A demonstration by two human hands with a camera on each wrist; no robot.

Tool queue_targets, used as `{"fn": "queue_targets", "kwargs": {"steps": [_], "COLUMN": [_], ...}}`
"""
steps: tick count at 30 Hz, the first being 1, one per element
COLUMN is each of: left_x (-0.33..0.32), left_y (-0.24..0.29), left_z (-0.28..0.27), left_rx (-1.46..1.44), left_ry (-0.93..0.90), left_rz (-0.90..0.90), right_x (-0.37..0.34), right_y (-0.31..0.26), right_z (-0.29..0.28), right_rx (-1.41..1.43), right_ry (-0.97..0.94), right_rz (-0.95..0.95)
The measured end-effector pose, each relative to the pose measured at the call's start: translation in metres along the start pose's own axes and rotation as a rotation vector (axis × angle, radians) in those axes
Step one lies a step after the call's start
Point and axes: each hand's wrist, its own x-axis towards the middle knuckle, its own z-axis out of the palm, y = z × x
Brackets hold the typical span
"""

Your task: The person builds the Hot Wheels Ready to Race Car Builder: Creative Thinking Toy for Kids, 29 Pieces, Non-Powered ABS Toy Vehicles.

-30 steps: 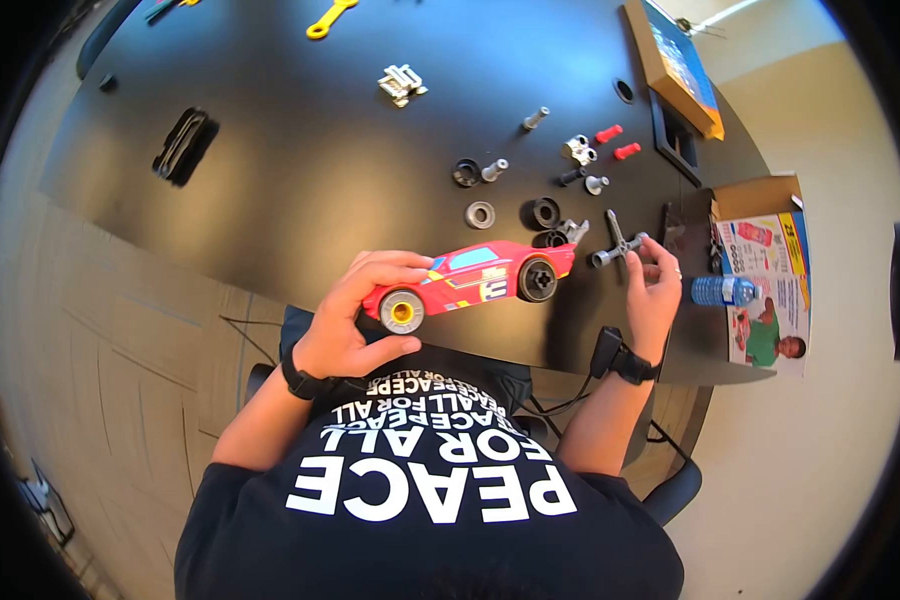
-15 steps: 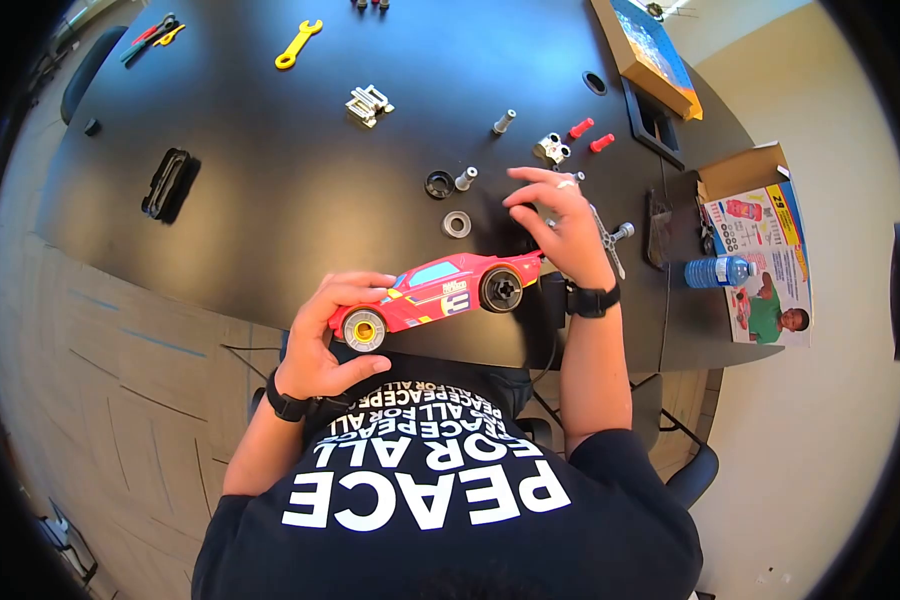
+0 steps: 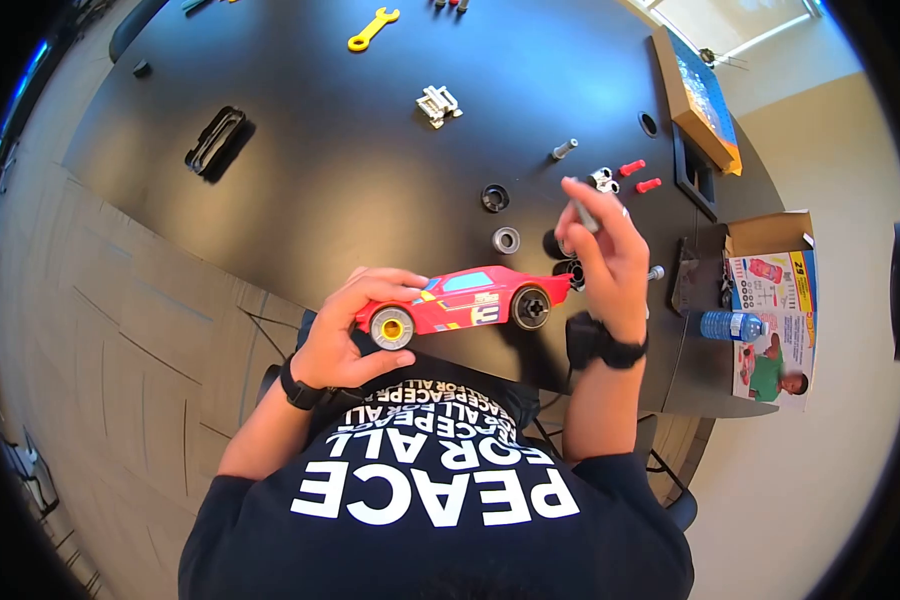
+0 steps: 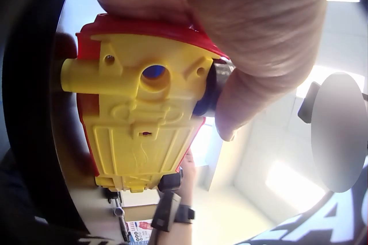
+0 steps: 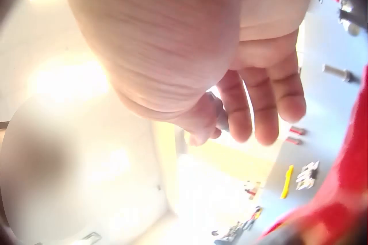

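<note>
My left hand (image 3: 345, 335) grips the front end of a red toy car (image 3: 460, 300), held on its side over the table's near edge. A grey front wheel (image 3: 392, 327) with a yellow hub and a black rear wheel (image 3: 530, 308) face up. In the left wrist view the car's yellow underside (image 4: 144, 147) shows, with a bare yellow axle stub (image 4: 75, 76) opposite the wheel. My right hand (image 3: 615, 265), raised beyond the car's tail, pinches a grey toy bolt (image 3: 585, 216) between thumb and fingers. The right wrist view shows only a bit of that bolt.
A black ring (image 3: 495, 198) and a grey ring (image 3: 506, 240) lie beyond the car. Farther right are a standing grey bolt (image 3: 565, 149) and red bolts (image 3: 632, 168). A water bottle (image 3: 732, 326) and a toy box (image 3: 775, 290) are at right. A yellow wrench (image 3: 373, 30) lies far back.
My right hand went from the grey cross-shaped tool to the bolts and picked up the grey bolt beside the black ring. The left hand keeps its grip on the car.
</note>
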Motion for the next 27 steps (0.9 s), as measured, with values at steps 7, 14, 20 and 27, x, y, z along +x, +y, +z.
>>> {"fn": "queue_targets", "kwargs": {"steps": [7,14,20,27], "left_x": [0.019,0.019,0.02,0.02], "left_y": [-0.011,-0.014,-0.01,-0.013], "left_z": [0.014,0.021,0.02,0.021], "left_rx": [-0.026,0.013,-0.015,-0.007], "left_ry": [-0.028,-0.011,-0.038,-0.074], "left_rz": [0.034,0.058,0.04,0.05], "right_x": [-0.025,-0.02,-0.031,-0.12], "right_y": [-0.078,-0.059,-0.063,0.045], "right_z": [0.068,0.092,0.023,-0.105], "right_rx": [-0.139,-0.349,-0.326,-0.774], "right_ry": [-0.352,-0.415,0.024,0.586], "right_rz": [-0.152,-0.285,-0.139,0.426]}}
